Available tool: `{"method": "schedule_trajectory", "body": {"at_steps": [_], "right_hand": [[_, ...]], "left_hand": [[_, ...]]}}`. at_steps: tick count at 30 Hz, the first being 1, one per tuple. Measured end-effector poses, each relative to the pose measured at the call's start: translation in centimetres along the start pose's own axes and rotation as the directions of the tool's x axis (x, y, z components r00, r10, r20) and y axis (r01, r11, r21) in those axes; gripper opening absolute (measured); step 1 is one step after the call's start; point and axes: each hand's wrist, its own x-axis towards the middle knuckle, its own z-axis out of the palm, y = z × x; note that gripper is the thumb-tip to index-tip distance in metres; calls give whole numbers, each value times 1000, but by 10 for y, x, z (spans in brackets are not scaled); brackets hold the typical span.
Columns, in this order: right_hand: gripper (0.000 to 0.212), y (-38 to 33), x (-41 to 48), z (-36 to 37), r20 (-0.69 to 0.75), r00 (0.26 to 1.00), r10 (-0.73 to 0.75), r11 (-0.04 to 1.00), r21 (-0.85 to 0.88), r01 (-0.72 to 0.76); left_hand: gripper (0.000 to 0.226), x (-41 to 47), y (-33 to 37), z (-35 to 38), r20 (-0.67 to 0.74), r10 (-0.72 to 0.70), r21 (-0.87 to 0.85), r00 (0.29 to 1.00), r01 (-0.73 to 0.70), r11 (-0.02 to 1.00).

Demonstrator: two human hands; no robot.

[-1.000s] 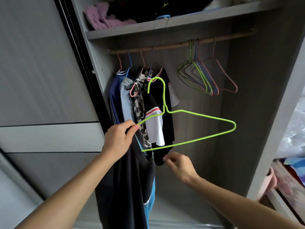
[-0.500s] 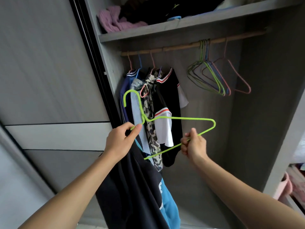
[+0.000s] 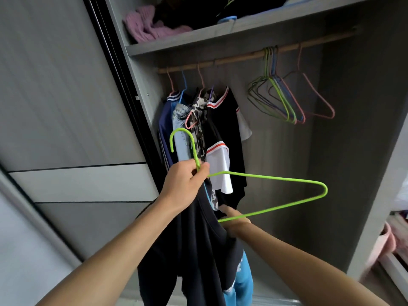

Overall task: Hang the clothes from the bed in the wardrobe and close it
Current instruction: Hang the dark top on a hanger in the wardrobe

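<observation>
One green hanger [image 3: 276, 178] pinched by left hand [image 3: 185, 184], dark garment [image 3: 198, 250] beneath, right hand [image 3: 237, 223] tucked into it, grip unclear.

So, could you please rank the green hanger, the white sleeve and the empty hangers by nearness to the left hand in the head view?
1. green hanger: gripped by the left hand.
2. white sleeve: just right of it.
3. empty hangers: upper right, on the rail.

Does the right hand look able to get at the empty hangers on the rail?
Probably not yet: the right hand seems to grip the dark shirt, and the green hanger crosses it. Above, the empty hangers hang clear.
</observation>
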Motion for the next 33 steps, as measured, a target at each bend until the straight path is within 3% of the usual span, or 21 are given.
{"method": "schedule_trajectory", "body": {"at_steps": [1,3,6,8,10,11,13,15,16,18,21,25,29,33], "right_hand": [[27,9,2,3,1,1000,31,985,-170,-30],[21,29,-6,-3,-21,996,84,964,-253,-86],[23,72,-14,-40,-5,975,224,960,173,-219],[27,87,-19,-66,-118,961,250,890,419,-180],[13,68,-27,-75,-126,984,125,875,481,-49],[19,50,-31,-75,-44,998,44,859,512,-15],[51,10,-36,-57,145,987,-76,917,399,12],[69,-8,-32,-21,266,953,-146,972,218,88],[68,-4,-24,-5,241,959,-147,987,95,128],[47,14,-17,5,71,989,-126,986,-98,133],[17,44,-20,-17,8,989,-148,989,-16,148],[19,57,-38,-56,24,983,-180,963,-201,181],[31,61,-48,-87,-58,964,-261,899,-378,220],[29,57,-49,-117,-278,919,-281,942,-263,208]], "left_hand": [[48,0,-2,-4,-6,7,9,1000,-7,1000],[48,0,-13,-17,-44,10,67,999,-7,998],[50,-1,-38,-41,-139,-10,181,990,35,983],[48,-3,-48,-50,-165,-30,171,986,59,984],[46,-3,-46,-45,-152,-29,133,988,49,990],[46,-1,-43,-39,-135,-19,119,991,35,992],[47,3,-34,-26,-96,14,109,995,-3,994],[48,9,-28,-17,-69,51,113,996,-43,993],[48,10,-27,-16,-64,61,114,996,-54,992],[48,9,-31,-20,-61,68,122,996,-60,991],[46,-2,-48,-31,-58,51,200,997,-38,979],[46,-15,-81,-38,-51,10,350,999,9,937],[45,-25,-103,-36,7,36,478,999,-35,877],[46,-29,-101,-27,80,112,587,991,-137,798]]}}
